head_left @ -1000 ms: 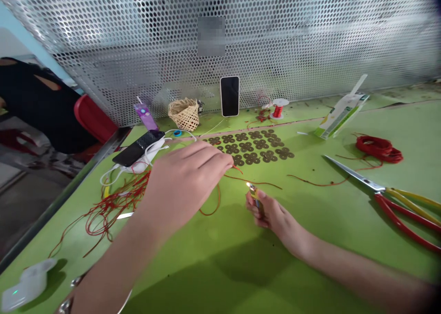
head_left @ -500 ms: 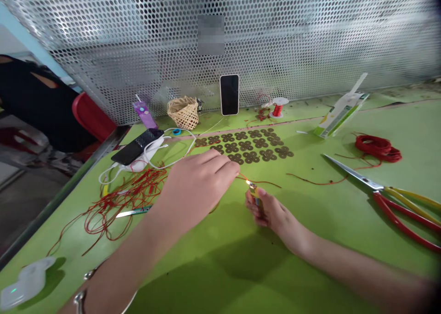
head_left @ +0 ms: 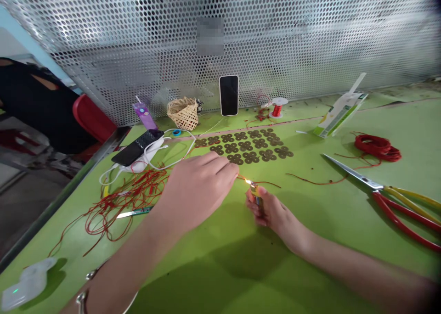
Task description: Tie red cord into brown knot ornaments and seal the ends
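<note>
My right hand point(head_left: 272, 208) is closed around a lighter point(head_left: 257, 197), whose flame is lit at the top. My left hand point(head_left: 203, 183) is closed in a pinch on a red cord point(head_left: 242, 178); the cord's end reaches to the flame. The fingertips of that hand are hidden behind its back. Beyond both hands lie rows of coin-like bronze clusters point(head_left: 251, 157) on the green table. Another piece of red cord point(head_left: 268, 183) rests on the table just behind the lighter.
Large scissors point(head_left: 374, 185) with red and yellow handles lie right, near a bundle of red cord point(head_left: 377, 148). Left are tangled red cords point(head_left: 103, 215), a small blade point(head_left: 134, 212) and a black phone point(head_left: 138, 147). A basket point(head_left: 182, 113), upright phone point(head_left: 229, 96) and spool point(head_left: 277, 108) stand behind.
Both hands stay nearly in place. The flame still burns at the cord's end and looks slightly brighter and wider now.
</note>
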`<state>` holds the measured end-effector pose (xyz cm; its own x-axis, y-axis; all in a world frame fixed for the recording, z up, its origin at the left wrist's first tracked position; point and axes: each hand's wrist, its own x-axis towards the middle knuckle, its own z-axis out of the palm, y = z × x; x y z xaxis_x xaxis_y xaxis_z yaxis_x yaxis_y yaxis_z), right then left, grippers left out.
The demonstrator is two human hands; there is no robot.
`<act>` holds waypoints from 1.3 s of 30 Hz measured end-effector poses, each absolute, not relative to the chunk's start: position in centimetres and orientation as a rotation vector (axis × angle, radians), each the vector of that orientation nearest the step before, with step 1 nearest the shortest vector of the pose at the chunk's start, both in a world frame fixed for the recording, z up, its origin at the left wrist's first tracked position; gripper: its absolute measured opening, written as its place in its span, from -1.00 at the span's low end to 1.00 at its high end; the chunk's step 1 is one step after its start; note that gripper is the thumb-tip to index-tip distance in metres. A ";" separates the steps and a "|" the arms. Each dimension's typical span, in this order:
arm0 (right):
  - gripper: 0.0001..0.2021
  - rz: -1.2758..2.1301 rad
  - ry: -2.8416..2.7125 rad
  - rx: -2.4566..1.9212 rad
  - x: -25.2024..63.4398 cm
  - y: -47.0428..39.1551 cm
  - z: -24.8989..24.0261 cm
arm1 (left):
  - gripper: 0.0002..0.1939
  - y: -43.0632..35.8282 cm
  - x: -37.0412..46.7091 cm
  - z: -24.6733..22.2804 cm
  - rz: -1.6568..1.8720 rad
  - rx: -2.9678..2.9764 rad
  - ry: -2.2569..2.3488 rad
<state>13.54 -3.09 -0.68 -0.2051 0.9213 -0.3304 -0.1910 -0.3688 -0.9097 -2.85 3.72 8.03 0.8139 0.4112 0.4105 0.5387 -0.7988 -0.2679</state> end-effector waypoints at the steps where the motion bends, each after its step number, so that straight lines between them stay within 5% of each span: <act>1: -0.54 1.698 -0.953 -1.208 13.5 -3.1 -0.7 | -0.81 3.7 -2.9 8.0 -0.473 -2.622 -0.716; 39: -0.59 1.515 -0.417 -1.032 22.1 0.7 1.9 | -0.87 0.2 -2.7 9.7 -0.736 -3.088 -1.114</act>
<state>22.06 0.70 1.87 0.0887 0.9267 -0.3652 -0.6089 -0.2397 -0.7562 -2.70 0.16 9.73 0.6889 0.6485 0.3239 0.5519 -0.7589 0.3456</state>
